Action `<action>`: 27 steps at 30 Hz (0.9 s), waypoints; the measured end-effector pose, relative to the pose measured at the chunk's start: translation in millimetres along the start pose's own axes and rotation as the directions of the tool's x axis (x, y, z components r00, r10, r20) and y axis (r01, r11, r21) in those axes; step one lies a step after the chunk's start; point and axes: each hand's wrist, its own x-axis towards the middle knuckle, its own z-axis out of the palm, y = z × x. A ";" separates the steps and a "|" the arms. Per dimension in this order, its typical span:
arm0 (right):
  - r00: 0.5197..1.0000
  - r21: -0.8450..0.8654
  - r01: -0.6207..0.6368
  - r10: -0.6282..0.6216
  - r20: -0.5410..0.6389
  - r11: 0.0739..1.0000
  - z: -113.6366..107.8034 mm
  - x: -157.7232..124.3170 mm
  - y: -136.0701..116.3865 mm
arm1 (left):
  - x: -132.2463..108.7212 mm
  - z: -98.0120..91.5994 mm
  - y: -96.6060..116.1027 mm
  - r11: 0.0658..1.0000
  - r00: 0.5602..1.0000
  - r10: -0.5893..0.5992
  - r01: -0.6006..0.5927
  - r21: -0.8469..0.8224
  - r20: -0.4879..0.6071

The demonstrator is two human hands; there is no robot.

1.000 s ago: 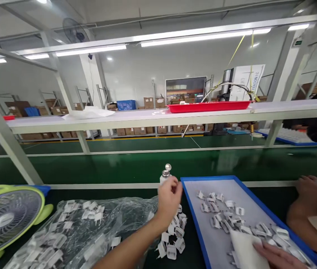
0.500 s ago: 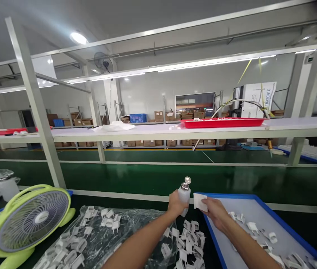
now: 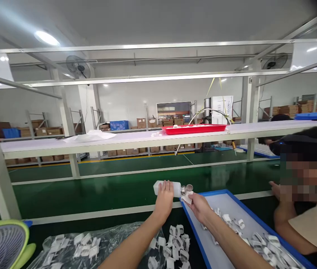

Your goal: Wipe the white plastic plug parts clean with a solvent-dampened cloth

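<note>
My left hand [image 3: 164, 200] is wrapped round a translucent white bottle [image 3: 177, 189], which lies tipped on its side with its neck to the right. The bottle's round metal cap [image 3: 189, 188] is flipped up. My right hand [image 3: 200, 207] pinches a folded white cloth or tissue [image 3: 187, 198] against the bottle's metal mouth. Below my hands, several small white plastic parts [image 3: 177, 243] are heaped on the dark bench. More of them lie on a clear plastic bag [image 3: 113, 243] to the left.
A blue-rimmed tray [image 3: 188, 215] holding white parts stands at the right. Beyond it sits a co-worker [image 3: 312, 224]. A green fan [image 3: 21, 239] stands at the lower left. A raised shelf [image 3: 136, 139] carries a red tray [image 3: 194, 129].
My left hand has tipped the bottle from upright onto its side, and its mouth now meets the white cloth in my right hand. My view has turned right, bringing a co-worker in.
</note>
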 end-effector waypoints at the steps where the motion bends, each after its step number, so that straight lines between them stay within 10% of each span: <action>1: 1.000 0.022 0.004 -0.004 0.006 1.000 1.1 -0.1 -1.0 | 2.2 -1.5 -0.6 0.999 0.999 0.031 -0.030 0.042 -0.013; 10: 0.999 0.143 -0.044 0.043 0.012 0.989 7.5 -1.6 0.4 | 10.7 -15.8 1.1 0.914 0.952 0.291 -0.248 0.320 -0.092; 27: 0.998 0.197 -0.031 0.019 0.064 0.980 12.4 -17.7 -9.6 | 14.3 -31.0 3.7 0.852 0.924 0.370 -0.298 0.430 -0.095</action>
